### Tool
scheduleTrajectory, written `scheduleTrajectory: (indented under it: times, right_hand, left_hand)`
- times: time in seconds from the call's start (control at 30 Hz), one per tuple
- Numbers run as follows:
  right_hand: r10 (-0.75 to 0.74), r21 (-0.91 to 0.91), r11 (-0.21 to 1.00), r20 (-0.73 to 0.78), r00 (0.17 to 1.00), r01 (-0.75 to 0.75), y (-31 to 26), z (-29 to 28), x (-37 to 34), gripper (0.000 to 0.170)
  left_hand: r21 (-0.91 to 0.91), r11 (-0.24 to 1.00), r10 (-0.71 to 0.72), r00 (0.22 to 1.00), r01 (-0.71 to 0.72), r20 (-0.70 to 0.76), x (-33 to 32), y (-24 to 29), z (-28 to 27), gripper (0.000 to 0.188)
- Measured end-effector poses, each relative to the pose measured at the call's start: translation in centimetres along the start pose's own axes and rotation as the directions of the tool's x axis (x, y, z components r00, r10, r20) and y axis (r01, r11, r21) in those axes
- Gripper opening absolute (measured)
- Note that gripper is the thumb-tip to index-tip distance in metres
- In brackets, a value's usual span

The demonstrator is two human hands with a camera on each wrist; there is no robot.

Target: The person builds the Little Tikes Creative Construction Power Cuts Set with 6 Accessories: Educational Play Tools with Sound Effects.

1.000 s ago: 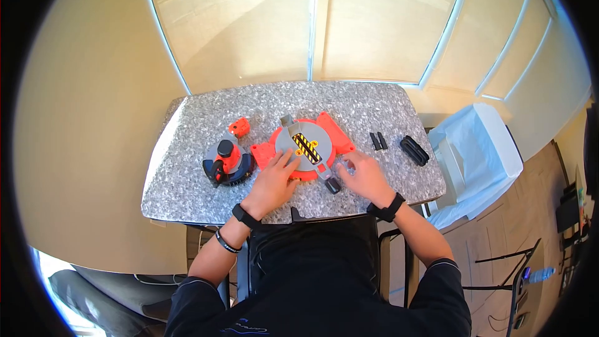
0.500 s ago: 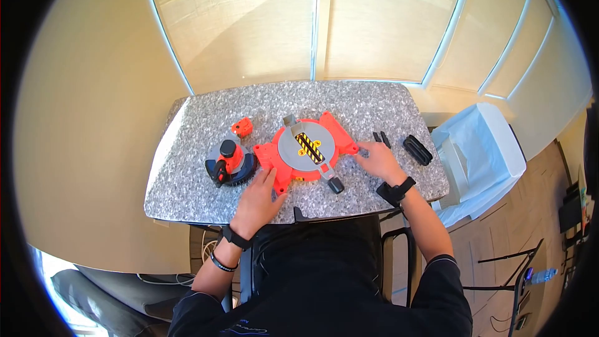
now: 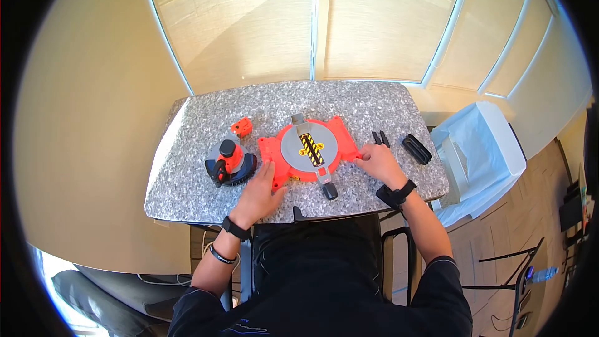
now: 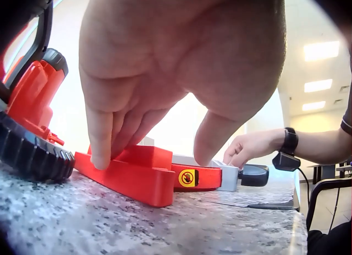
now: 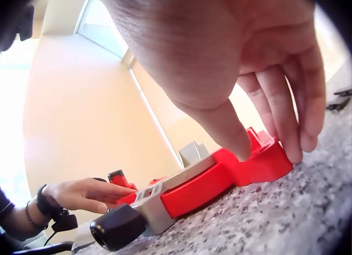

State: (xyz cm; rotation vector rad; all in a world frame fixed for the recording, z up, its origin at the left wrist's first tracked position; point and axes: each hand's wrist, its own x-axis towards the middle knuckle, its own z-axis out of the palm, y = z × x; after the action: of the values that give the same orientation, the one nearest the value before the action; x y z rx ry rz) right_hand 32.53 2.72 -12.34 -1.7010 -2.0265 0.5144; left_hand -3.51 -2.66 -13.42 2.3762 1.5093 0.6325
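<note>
A toy miter saw base, red with a round grey turntable, a yellow-and-black striped slot and a black knob, lies flat in front of the person. At its left wing, my left hand touches the red edge with nearly straight fingers, thumb apart. Its fingertips overlap the wing in the left wrist view. On the other side my right hand pinches the right wing, thumb on the near face and fingers at the outer end, as the right wrist view shows.
Left of the base stands a red and black toy saw head with a dark toothed disc. Behind it sits a small red block. Two thin black pieces and a black oblong part lie at the right. A lined bin stands beyond the table's right edge.
The left hand has slid from the turntable to the left wing, and the right hand has gone out to the right wing. The base has turned, its knob swinging left and its top end right.
</note>
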Motion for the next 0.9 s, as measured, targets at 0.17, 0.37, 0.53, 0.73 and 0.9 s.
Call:
scheduleTrajectory:
  times: [0.17, 0.37, 0.53, 0.73, 0.9]
  right_hand:
    - [0.005, 0.048, 0.999, -0.046, 0.999, -0.003, -0.1, 0.5, -1.2, 0.029]
    - [-0.002, 0.058, 0.998, -0.013, 1.0, 0.002, -0.9, 0.4, -2.1, 0.033]
    - [0.028, 0.07, 0.997, 0.02, 0.999, -0.029, -1.2, 0.5, -2.2, 0.034]
    - [0.038, 0.073, 0.997, 0.031, 0.999, -0.04, -1.0, 0.2, -1.9, 0.029]
    - [0.001, 0.125, 0.992, -0.01, 1.0, 0.0, 3.0, 0.5, 0.2, 0.017]
  left_hand:
    - [0.004, 1.0, -0.012, 0.999, 0.012, 0.036, 1.1, -0.6, -0.4, 0.074]
    - [-0.004, 0.999, -0.045, 0.998, 0.046, 0.052, 2.1, -1.4, -0.9, 0.07]
    - [0.003, 0.999, -0.052, 0.998, 0.052, 0.047, 2.2, -1.7, -0.9, 0.07]
    - [-0.003, 0.997, -0.071, 0.996, 0.071, 0.062, 2.2, -1.3, -1.0, 0.071]
    - [-0.019, 0.997, -0.07, 0.996, 0.071, 0.049, 1.9, -1.0, -1.1, 0.073]
